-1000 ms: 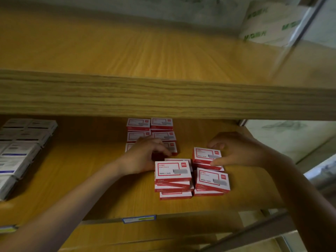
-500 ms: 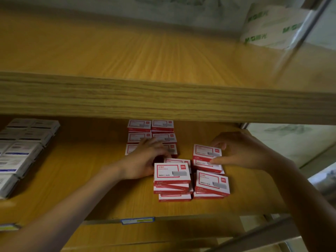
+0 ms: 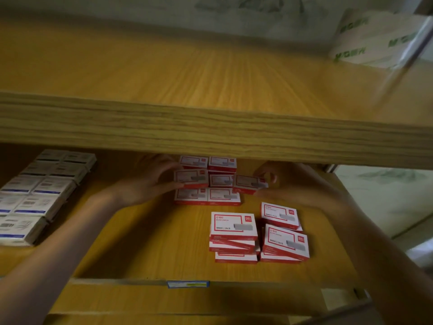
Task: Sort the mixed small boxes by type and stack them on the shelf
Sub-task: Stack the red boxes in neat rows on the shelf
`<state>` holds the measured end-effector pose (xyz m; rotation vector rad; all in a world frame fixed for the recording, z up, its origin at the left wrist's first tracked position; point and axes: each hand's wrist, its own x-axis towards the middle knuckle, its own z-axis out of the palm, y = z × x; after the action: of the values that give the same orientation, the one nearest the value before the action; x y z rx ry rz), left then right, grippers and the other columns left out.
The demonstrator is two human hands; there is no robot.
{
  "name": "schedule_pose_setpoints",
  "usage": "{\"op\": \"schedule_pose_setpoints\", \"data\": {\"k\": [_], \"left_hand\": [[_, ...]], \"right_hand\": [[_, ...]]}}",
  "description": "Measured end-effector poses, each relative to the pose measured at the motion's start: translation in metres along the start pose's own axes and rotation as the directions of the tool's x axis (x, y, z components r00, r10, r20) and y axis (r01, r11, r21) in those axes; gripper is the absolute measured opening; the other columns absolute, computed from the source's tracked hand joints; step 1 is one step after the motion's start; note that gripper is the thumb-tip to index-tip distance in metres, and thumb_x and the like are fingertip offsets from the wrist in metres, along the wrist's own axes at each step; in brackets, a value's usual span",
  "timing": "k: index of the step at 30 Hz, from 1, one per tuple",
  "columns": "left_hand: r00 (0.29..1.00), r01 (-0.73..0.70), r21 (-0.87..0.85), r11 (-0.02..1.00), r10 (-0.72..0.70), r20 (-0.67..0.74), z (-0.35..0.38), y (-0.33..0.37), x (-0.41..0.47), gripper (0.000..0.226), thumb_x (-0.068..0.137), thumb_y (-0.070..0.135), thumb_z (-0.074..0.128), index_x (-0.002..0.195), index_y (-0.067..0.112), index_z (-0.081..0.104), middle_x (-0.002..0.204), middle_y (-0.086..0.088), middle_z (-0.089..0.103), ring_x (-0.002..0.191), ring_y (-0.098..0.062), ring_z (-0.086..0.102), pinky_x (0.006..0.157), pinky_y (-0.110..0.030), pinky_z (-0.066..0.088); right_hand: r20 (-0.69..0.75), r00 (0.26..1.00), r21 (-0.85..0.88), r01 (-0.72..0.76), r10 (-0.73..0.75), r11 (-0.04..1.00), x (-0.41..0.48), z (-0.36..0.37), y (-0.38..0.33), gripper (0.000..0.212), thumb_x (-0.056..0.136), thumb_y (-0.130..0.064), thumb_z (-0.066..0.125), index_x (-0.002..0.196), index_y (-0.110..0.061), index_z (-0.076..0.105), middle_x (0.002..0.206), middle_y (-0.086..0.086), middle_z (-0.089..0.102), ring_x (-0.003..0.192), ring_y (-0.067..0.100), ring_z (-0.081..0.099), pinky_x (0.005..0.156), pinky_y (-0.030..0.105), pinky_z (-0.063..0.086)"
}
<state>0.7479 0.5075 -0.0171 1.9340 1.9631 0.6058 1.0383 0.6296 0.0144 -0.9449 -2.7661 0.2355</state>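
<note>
Two bare arms reach into a wooden shelf [image 3: 140,242]. The top board [image 3: 210,132] hides the tips of some fingers.

The left hand [image 3: 150,181] curls round a red box [image 3: 191,178], fingers on its far side and thumb on its near side. This box is on the left side of the far boxes [image 3: 222,195], in the middle row. The far boxes lie flat in two neat lines, touching each other.

The right hand [image 3: 293,184] pinches a tilted box [image 3: 248,184] by its right end. This box is just to the right of the far boxes. I cannot tell if it touches them.

Nearer are the near stacks [image 3: 232,231] of the same red and white boxes. They are messy, with boxes turned a little on top of each other. The top ones say "1000" and "24/6". A small logo in a red corner looks like "deli". The other words are too small to read.

On the far left are blue boxes [image 3: 39,191], white with a blue stripe, packed in tidy rows. Their writing is blurry.

A blue and yellow tag [image 3: 188,284] sticks on the near edge of the shelf. Its words cannot be read.

On the shelf above, at the far right, is a white pack [image 3: 375,36] with blurry green letters.
</note>
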Motion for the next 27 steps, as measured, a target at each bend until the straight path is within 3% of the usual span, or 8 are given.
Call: {"op": "schedule_pose_setpoints", "data": {"k": [2, 5, 8, 15, 21, 27], "left_hand": [[1.000, -0.016, 0.077, 0.997, 0.017, -0.014, 0.000, -0.004, 0.000, 0.099, 0.053, 0.085, 0.027, 0.123, 0.020, 0.051, 0.130, -0.002, 0.045, 0.125, -0.018, 0.034, 0.110, -0.038, 0.021], [0.997, -0.053, 0.174, 0.983, 0.062, -0.046, 0.004, -0.008, 0.004, 0.073, 0.070, 0.070, 0.034, 0.121, 0.022, 0.053, 0.125, 0.000, 0.048, 0.122, -0.017, 0.035, 0.104, -0.030, 0.019], [0.996, -0.052, 0.215, 0.975, 0.066, -0.060, 0.010, -0.011, 0.009, 0.046, 0.087, 0.048, 0.048, 0.124, 0.021, 0.051, 0.129, -0.001, 0.047, 0.124, -0.019, 0.033, 0.103, -0.029, 0.016], [0.981, 0.019, 0.146, 0.989, 0.010, -0.191, 0.018, -0.012, 0.009, 0.036, 0.083, 0.035, 0.061, 0.114, 0.018, 0.055, 0.126, -0.002, 0.053, 0.127, -0.026, 0.034, 0.106, -0.036, 0.020], [0.960, 0.059, 0.117, 0.991, -0.024, -0.278, 0.025, -0.014, 0.011, 0.033, 0.079, 0.039, 0.064, 0.104, 0.019, 0.057, 0.120, -0.004, 0.057, 0.121, -0.024, 0.038, 0.100, -0.035, 0.023], [0.953, 0.083, 0.094, 0.992, -0.051, -0.298, 0.027, -0.005, 0.011, 0.035, 0.080, 0.038, 0.064, 0.107, 0.017, 0.056, 0.124, -0.007, 0.054, 0.122, -0.025, 0.038, 0.100, -0.035, 0.024]], "right_hand": [[0.060, 0.998, 0.053, -0.024, 0.021, 0.998, 0.011, 0.006, -0.004, 0.040, 0.075, -0.052, 0.063, 0.110, -0.034, 0.055, 0.093, -0.022, 0.054, 0.074, -0.007, 0.051, 0.057, 0.004, 0.037], [0.120, 0.992, 0.118, -0.057, 0.043, 0.991, 0.023, 0.012, -0.011, 0.041, 0.078, -0.043, 0.064, 0.115, -0.027, 0.055, 0.110, -0.007, 0.061, 0.092, 0.005, 0.055, 0.073, 0.014, 0.038], [0.093, 0.994, 0.081, 0.043, -0.050, 0.996, 0.032, 0.017, -0.018, 0.043, 0.081, -0.038, 0.064, 0.119, -0.023, 0.052, 0.116, -0.001, 0.060, 0.092, 0.005, 0.052, 0.069, 0.012, 0.036], [0.086, 0.994, 0.104, 0.057, -0.066, 0.993, 0.045, 0.031, -0.023, 0.045, 0.079, -0.029, 0.067, 0.119, -0.016, 0.050, 0.116, 0.004, 0.060, 0.097, 0.013, 0.056, 0.067, 0.010, 0.034], [0.092, 0.995, 0.101, 0.032, -0.042, 0.994, 0.049, 0.037, -0.024, 0.043, 0.079, -0.026, 0.067, 0.118, -0.016, 0.051, 0.116, 0.004, 0.059, 0.101, 0.017, 0.057, 0.081, 0.026, 0.048], [0.036, 0.999, 0.063, 0.009, -0.011, 0.998, 0.047, 0.037, -0.024, 0.032, 0.080, -0.028, 0.066, 0.108, -0.016, 0.056, 0.111, 0.003, 0.060, 0.094, 0.013, 0.056, 0.075, 0.023, 0.047]]}}
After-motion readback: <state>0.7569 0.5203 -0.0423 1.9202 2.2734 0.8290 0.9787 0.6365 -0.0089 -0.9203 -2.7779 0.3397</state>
